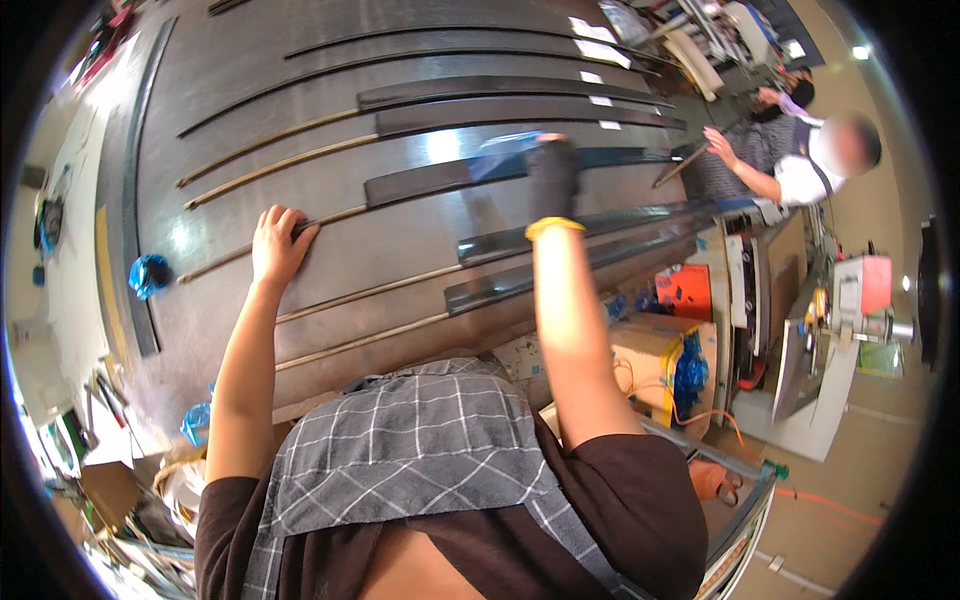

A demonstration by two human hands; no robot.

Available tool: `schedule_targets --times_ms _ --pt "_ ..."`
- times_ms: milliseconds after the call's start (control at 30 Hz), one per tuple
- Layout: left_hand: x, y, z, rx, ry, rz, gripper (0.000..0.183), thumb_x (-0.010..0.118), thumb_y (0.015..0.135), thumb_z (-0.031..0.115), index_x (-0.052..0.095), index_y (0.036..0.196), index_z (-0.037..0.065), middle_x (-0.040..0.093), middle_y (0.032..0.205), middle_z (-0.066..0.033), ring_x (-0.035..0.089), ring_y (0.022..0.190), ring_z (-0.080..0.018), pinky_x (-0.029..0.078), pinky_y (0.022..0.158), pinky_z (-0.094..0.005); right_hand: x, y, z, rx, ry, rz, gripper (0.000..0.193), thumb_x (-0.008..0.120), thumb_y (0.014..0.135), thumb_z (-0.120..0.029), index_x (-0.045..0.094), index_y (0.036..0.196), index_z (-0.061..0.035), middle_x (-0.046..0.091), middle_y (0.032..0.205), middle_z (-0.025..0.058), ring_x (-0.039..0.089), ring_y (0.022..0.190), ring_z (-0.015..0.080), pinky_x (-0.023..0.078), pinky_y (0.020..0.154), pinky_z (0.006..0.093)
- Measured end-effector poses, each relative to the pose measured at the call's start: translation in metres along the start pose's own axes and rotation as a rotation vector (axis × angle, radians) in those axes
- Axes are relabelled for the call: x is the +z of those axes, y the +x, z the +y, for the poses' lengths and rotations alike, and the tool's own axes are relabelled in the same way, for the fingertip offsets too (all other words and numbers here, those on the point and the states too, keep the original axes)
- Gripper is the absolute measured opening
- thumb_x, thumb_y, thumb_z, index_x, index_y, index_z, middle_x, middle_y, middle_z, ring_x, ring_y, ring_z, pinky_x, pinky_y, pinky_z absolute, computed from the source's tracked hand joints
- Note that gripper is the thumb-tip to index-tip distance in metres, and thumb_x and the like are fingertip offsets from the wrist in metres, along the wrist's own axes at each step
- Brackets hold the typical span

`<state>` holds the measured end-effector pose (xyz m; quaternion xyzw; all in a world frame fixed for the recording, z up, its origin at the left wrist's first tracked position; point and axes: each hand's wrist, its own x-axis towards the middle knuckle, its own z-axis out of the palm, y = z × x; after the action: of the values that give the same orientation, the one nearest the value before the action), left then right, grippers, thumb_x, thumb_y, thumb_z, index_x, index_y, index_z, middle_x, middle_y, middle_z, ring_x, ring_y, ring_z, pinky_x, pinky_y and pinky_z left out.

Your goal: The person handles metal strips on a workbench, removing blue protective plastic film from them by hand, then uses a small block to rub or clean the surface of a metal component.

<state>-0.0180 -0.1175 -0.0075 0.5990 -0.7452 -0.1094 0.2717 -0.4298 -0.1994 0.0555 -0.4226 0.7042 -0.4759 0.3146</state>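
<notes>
My bare left hand (pixel 281 248) has its fingers curled over a thin metal rod (pixel 235 258) lying across the grey tabletop (pixel 400 238). Further right along this rod is a long dark strip (pixel 415 184). Wearing a dark glove with a yellow cuff, my right hand (pixel 556 180) is over that strip, somewhat smeared by motion. A crumpled sheet of clear blue plastic film (pixel 505 153) sticks out to the left from its fingers. The glove hides part of the strip.
More rods with dark strips (pixel 430 92) lie nearly parallel on the table. A blue crumpled wad (pixel 148 275) is near the left edge. A cardboard box (pixel 640 365) stands beside the table at right. A co-worker (pixel 805 165) reaches toward the table's right end.
</notes>
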Motion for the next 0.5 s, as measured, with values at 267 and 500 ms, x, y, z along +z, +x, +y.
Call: schedule_targets --times_ms 267,500 --pt "0.014 -0.018 0.002 0.041 -0.016 0.073 0.018 0.075 0.075 0.014 0.066 0.088 0.005 0.059 0.091 -0.0098 0.056 0.087 -0.0299 0.047 0.078 -0.0391 -0.568 -0.091 -0.133 -0.350 -0.569 1.307 0.023 0.058 0.085 -0.029 0.065 0.088 -0.0069 0.066 0.091 0.0169 0.063 0.087 0.0344 0.050 0.076 0.0417" --pt "0.018 -0.025 0.007 -0.036 -0.038 -0.023 0.020 0.073 0.076 0.012 0.057 0.085 0.004 0.059 0.088 -0.0104 0.054 0.085 -0.0318 0.045 0.077 -0.0408 -0.532 -0.177 0.084 0.236 -1.378 0.617 0.023 0.060 0.082 -0.030 0.066 0.080 -0.0079 0.066 0.084 0.0166 0.063 0.084 0.0328 0.050 0.073 0.0408"
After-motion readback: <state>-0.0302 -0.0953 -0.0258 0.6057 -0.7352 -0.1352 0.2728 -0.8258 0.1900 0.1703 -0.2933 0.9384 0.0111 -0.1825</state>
